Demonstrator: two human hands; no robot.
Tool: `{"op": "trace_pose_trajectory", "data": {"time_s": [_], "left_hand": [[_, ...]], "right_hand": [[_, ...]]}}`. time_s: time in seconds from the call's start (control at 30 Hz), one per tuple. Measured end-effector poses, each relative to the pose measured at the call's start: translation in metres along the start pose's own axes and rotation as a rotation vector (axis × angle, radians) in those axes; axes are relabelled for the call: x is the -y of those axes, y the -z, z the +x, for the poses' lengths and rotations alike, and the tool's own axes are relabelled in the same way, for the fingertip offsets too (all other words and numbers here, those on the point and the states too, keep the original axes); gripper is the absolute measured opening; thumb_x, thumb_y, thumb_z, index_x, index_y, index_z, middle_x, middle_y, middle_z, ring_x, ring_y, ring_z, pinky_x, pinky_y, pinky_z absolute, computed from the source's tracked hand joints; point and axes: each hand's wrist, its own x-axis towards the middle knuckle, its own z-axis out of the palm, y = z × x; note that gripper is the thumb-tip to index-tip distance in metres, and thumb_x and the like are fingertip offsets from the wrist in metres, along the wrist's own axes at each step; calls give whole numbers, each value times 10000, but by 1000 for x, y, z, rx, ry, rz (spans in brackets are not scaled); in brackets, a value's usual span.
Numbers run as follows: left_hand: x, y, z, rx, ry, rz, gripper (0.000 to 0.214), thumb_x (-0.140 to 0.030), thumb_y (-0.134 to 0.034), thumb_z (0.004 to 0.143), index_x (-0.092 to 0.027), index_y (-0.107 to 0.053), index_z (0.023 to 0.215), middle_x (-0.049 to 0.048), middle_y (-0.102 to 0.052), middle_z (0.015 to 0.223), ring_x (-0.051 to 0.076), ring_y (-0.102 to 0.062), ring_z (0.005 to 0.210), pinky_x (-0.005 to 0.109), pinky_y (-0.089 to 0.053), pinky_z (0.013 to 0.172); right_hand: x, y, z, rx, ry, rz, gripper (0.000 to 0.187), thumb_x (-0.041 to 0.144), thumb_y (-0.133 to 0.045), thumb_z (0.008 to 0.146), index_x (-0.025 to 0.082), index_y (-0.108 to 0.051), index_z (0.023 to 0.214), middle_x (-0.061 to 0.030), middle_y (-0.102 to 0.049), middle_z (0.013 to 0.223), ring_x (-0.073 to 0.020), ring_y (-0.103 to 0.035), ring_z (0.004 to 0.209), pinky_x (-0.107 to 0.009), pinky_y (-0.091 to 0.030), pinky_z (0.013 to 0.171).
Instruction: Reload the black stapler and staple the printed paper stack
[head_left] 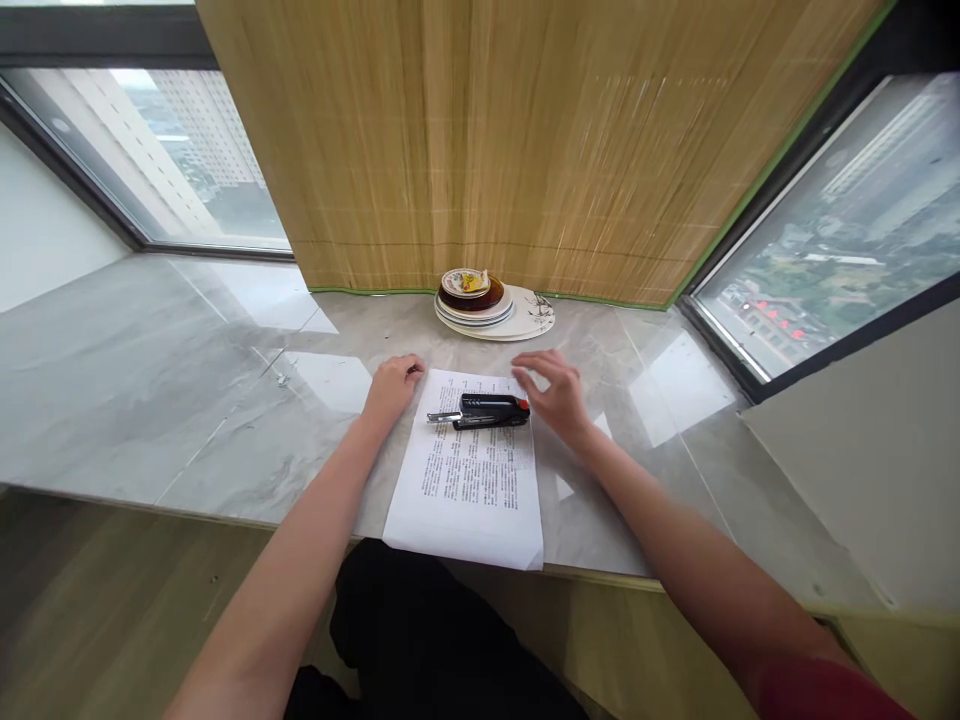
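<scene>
A printed sheet of paper (471,480) lies on the grey marble sill (187,400) in front of me, its near edge at the sill's front edge. A black stapler (484,411) with an orange end lies across the top of the sheet. My left hand (391,388) rests at the sheet's top left corner with the fingers curled down onto it. My right hand (555,393) hovers just right of the stapler, fingers spread and slightly blurred, holding nothing.
A stack of plates (491,303) with a brown dish and yellow scraps on top stands at the back against a bamboo blind (525,150). Windows (840,220) flank both sides. The sill's front edge drops to a wooden floor.
</scene>
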Motion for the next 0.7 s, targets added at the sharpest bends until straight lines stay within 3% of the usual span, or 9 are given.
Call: {"op": "trace_pose_trajectory", "data": {"time_s": [0.1,0.17,0.3,0.4,0.53,0.7], "left_hand": [[-4,0,2,-44,84,-325,234,-348,-711,876,-178,-747,1033,75,-788,976,208,-699,876,347,-548,907],[-8,0,3,-40,117,-498,392,-477,-759,858,-148,-761,1071,103,-796,1001,208,-707,876,337,-553,879],[-18,1,3,28,105,-585,475,-575,-768,868,-135,-769,1047,122,-797,997,221,-722,902,327,-553,852],[-28,-1,0,114,-6,-542,431,-570,-695,944,-156,-740,1056,125,-781,1078,232,-723,985,338,-545,889],[-39,-9,-3,242,-205,-398,337,-507,-611,1018,-186,-712,994,120,-757,1119,240,-701,1090,376,-517,1006],[-39,-17,-4,273,-307,-285,293,-455,-569,1052,-189,-690,1036,115,-744,1108,247,-685,1098,396,-508,1029]], "right_hand": [[26,-11,-8,295,152,92,416,392,-743,958,237,-695,1340,-102,-781,1205,-266,-723,1095,-426,-572,980],[30,-19,-15,398,187,65,510,387,-775,933,239,-652,1405,-105,-780,1187,-262,-736,1049,-390,-595,906],[21,-26,-22,256,165,6,339,331,-706,987,230,-695,1310,-93,-789,1083,-238,-746,958,-349,-591,842],[16,-24,-20,157,165,-69,266,311,-666,1009,213,-715,1251,-86,-778,976,-236,-725,887,-344,-570,782],[11,-23,-17,133,116,-96,251,280,-683,991,226,-710,1234,-70,-770,957,-238,-712,879,-344,-552,776],[9,-24,-18,138,70,-117,246,288,-697,990,232,-705,1229,-62,-776,985,-230,-708,901,-334,-537,798]]}}
